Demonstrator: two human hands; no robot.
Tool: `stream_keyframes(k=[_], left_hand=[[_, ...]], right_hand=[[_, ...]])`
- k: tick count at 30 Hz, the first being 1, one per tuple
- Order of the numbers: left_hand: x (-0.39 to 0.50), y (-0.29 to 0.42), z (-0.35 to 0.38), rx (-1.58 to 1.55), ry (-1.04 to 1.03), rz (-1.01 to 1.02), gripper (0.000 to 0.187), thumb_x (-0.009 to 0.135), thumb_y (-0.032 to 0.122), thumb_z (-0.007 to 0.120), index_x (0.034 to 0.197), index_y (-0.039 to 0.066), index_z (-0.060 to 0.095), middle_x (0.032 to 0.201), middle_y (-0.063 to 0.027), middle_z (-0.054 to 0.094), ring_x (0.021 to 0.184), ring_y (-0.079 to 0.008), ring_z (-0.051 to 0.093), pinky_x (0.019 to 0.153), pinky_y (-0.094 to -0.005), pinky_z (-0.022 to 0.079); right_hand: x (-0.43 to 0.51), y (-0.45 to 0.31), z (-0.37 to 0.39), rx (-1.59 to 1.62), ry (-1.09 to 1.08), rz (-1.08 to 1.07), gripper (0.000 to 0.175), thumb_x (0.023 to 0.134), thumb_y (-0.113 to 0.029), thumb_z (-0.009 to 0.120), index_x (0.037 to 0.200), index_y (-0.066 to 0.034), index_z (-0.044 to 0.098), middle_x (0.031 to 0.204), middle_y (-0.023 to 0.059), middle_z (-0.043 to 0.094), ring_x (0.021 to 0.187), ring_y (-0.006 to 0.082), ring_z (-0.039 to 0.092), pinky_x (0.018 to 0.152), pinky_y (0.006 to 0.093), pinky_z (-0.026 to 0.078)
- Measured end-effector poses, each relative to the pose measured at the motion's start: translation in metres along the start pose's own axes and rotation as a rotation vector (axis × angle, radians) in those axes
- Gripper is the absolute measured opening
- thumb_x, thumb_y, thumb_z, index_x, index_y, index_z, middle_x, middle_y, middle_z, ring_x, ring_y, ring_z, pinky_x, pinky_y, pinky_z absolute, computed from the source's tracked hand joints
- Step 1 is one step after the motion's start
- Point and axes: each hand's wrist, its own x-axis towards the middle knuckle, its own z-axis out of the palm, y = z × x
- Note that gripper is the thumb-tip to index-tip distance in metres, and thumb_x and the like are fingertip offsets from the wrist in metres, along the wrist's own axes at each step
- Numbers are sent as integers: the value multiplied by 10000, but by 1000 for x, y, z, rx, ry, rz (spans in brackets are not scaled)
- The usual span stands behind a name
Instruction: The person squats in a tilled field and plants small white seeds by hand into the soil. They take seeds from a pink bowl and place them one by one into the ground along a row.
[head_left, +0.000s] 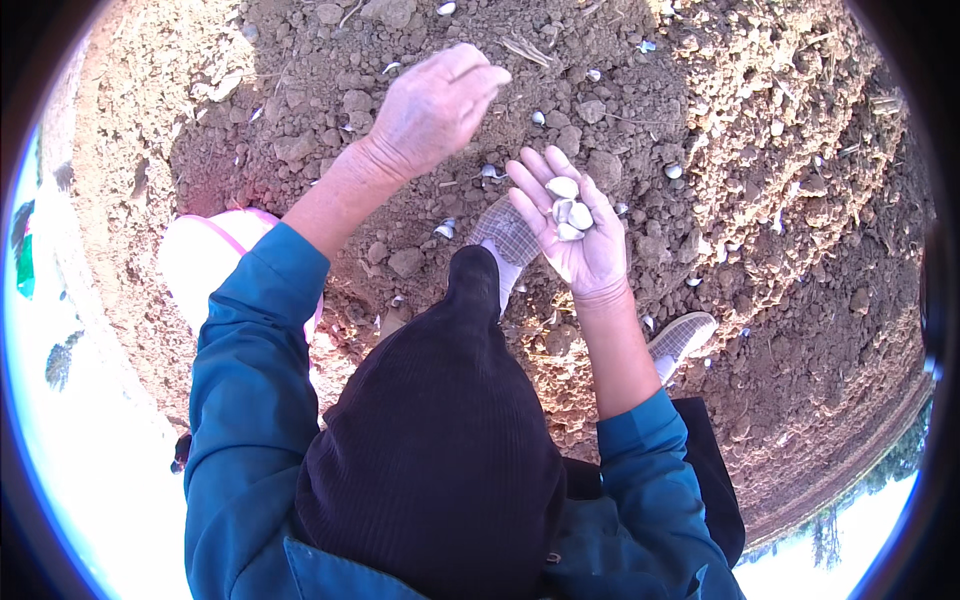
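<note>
My right hand (574, 225) is turned palm up, fingers loosely spread, with several pale garlic cloves (562, 187) resting in the palm. To its upper left, my left hand (442, 105) hovers above the soil with its back to me. Its fingers are drawn together; whether anything is between them is hidden. Cloves lie scattered on the brown, cloddy soil (652, 90), among them one clove (538, 118) between the hands and another clove (673, 171) right of my right hand. A further clove (445, 228) sits left of my checked shoe.
A white container with a pink rim (214, 244) stands at left, partly behind my left sleeve (262, 300). My checked shoes (506, 229) (684, 336) rest on the soil. A dark ribbed trouser leg (427, 420) fills the lower middle. Clods (407, 262) and dry stalks (525, 49) are strewn around.
</note>
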Motion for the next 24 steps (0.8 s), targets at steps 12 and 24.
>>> stream_keyframes(k=[12,24], left_hand=[[-10,64,10,-361,-201,-112,153,858,116,630,994,52,600,870,-83,600,777,-271,645,669,-343,534],[82,-132,26,32,12,-406,193,856,244,628,970,104,698,888,-153,678,849,-329,650,771,-399,519]], right_hand=[[-3,5,-13,26,28,112,413,1014,-249,410,1271,71,460,1281,235,531,1219,339,521,1022,496,458],[-7,-2,-16,-46,62,127,541,1007,-309,426,1370,88,364,1391,305,409,1284,414,446,1025,454,471]])
